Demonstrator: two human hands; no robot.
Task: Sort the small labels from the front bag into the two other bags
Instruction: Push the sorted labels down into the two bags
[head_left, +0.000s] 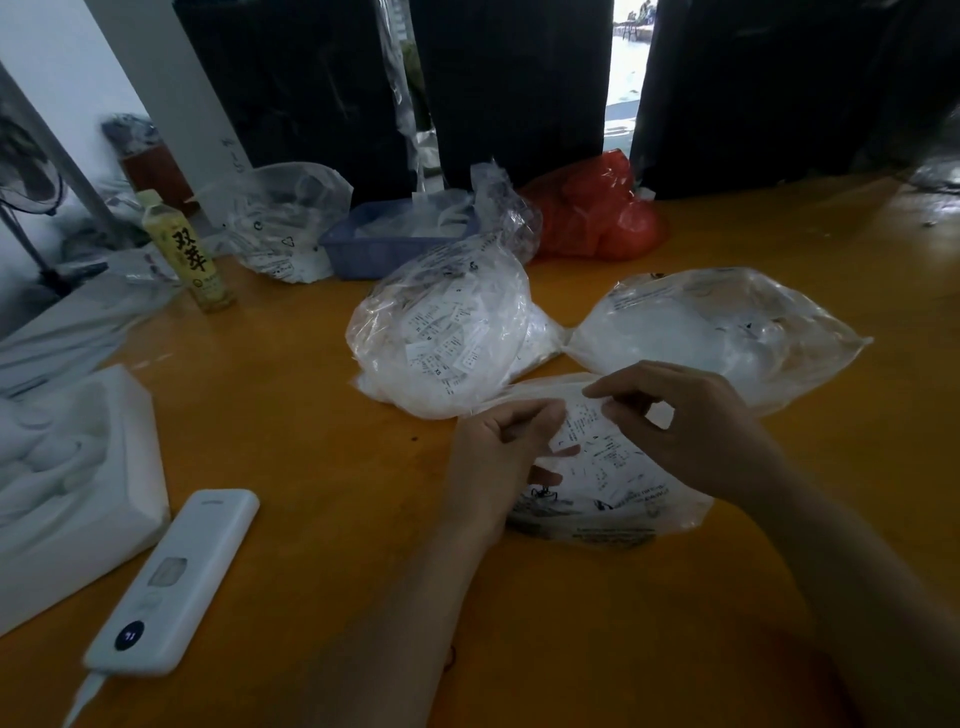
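Fingers (621, 410) of the right hand (691, 431) are curled in and pinching at the top of the front bag (613, 499), right where the printed labels (592, 441) show through the film, while the left hand (498, 452) has its fingers curled round the bag's left edge to hold it. Can't honestly tell whether the right hand has one label or just plastic, it's all white on clear. The front bag sits on the orange surface (311, 415) closest to the person, with the left target bag (441, 332) just behind it, stuffed with labels, and the right target bag (717, 332) beside that, the two nearly touching at their knotted ends. What could go wrong, I reckon: these labels are tiny and slippery, so two could easily stick together and land in the wrong bag, or one could flutter onto the surface. The target bags also look mostly closed from here, so getting a label in one-handed might be fiddly. Readable stuff: the green tea bottle (182, 249) back left has big characters "双萃", the white power bank (171, 587) shows something like "71" on its little display, and one label in the left bag seems to read "XS". The rest of the print is too small.
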